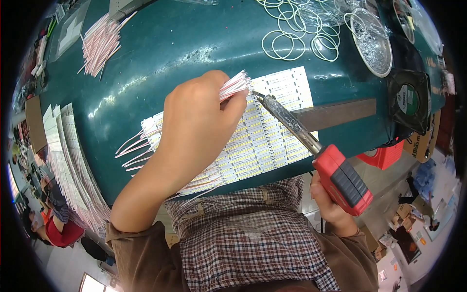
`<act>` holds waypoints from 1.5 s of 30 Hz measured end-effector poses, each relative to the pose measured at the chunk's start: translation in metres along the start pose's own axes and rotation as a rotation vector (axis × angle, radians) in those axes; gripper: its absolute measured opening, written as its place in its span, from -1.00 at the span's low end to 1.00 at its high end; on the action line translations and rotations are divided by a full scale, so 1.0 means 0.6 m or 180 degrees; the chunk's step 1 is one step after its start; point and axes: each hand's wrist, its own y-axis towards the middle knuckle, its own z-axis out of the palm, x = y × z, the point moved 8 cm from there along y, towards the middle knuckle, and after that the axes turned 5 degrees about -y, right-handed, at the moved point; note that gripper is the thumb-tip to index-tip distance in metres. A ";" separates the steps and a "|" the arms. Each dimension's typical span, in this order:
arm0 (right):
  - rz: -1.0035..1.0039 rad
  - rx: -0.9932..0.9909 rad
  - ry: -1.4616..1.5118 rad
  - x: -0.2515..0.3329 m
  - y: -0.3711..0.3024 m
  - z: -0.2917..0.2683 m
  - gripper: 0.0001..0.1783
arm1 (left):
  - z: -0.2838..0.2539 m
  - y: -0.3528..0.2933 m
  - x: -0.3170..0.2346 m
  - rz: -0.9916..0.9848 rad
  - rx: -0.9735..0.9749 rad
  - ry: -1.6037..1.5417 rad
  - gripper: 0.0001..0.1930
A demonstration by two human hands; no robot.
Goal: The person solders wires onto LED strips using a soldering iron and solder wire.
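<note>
My left hand (pixel 199 117) is closed round a bundle of thin red-and-white wires (pixel 234 86), with their stripped ends fanning out past the fingertips. Below it lies a white LED board panel (pixel 253 143) with rows of small yellow chips. Several wires (pixel 138 151) stick out from the panel's left side, partly covered by my left forearm. In my right hand (pixel 331 204) is a red-and-black soldering iron (pixel 343 180), gripped by its handle. Its dark tip is at the panel's upper part, close beside the wire ends; whether it touches them I cannot tell.
A flat metal bar (pixel 340 114) lies across the panel's right side. Beyond are a small black fan (pixel 408 100), a metal dish (pixel 372 44) and loose coils of pale wire (pixel 284 46). More wires (pixel 99 46) lie far left, above stacked wired panels (pixel 73 165).
</note>
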 end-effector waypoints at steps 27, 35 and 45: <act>0.0345 -0.0221 0.0249 -0.008 -0.010 -0.007 -0.77 | -0.004 -0.002 0.029 -0.0320 0.0324 -0.0777 -0.76; 0.0525 -0.0270 0.0449 -0.017 -0.019 -0.010 -0.77 | -0.055 -0.006 -0.018 0.0016 0.0028 -0.0489 -0.79; 0.0115 -0.0158 0.0092 -0.008 -0.017 -0.002 -0.70 | 0.004 -0.009 0.000 -0.0245 0.0052 -0.0318 -0.76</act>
